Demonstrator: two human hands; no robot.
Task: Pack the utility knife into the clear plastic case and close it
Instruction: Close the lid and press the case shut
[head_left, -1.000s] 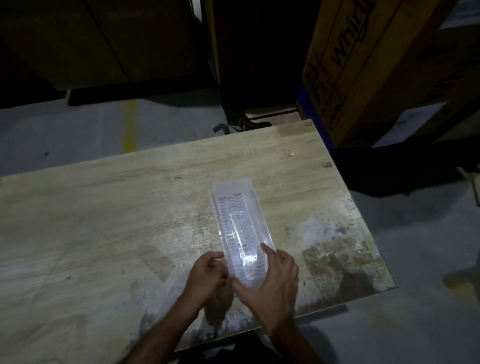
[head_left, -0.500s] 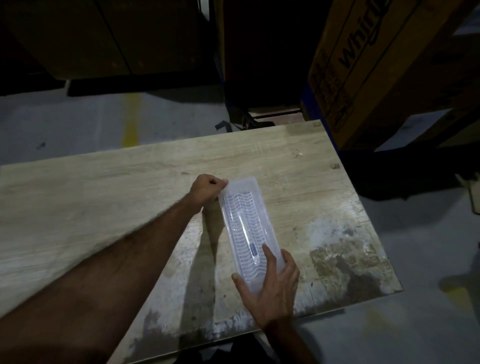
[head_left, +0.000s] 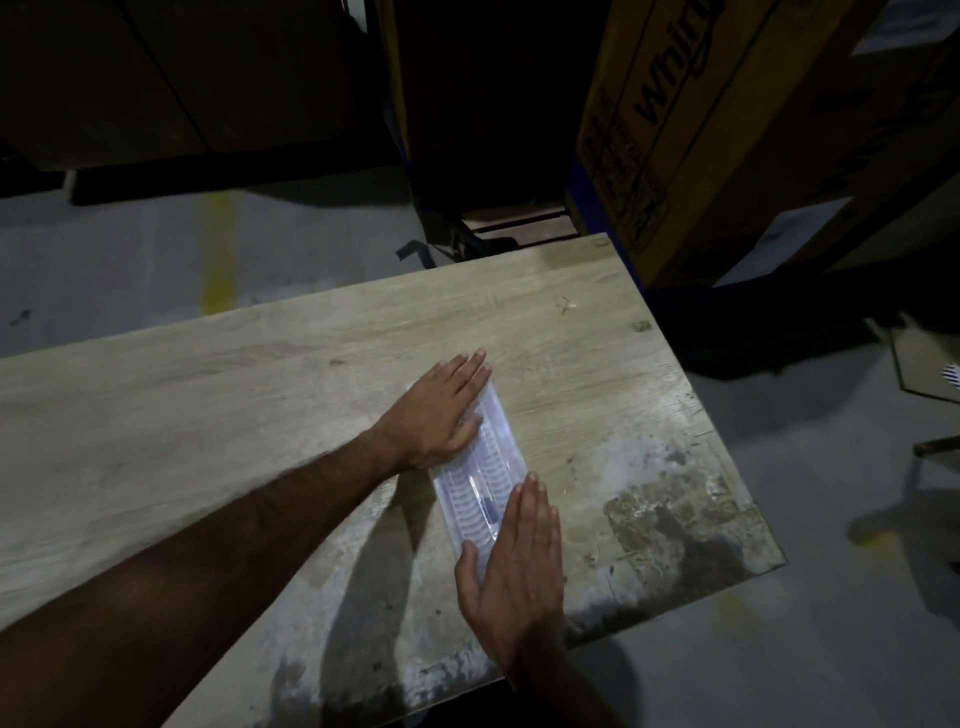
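**Both palms flat on the case**

The right hand (head_left: 519, 566), fingers straight and together, presses the near end of the long clear ribbed plastic case (head_left: 480, 478) lying on the worn pale wooden table (head_left: 260, 395); the left hand (head_left: 441, 410), equally flat, covers its far end.

The left hand (head_left: 441, 410), bunched at the near left edge of the clear plastic case (head_left: 480, 470) a second ago and then closed in a fist at its far left corner, now lies flat with fingers spread over the far left part of the lid; the right hand (head_left: 519, 566), which cupped the near end with curled fingers, now presses flat, fingers straight and together, along the near right side; the case now sits slightly further up the table (head_left: 260, 415).
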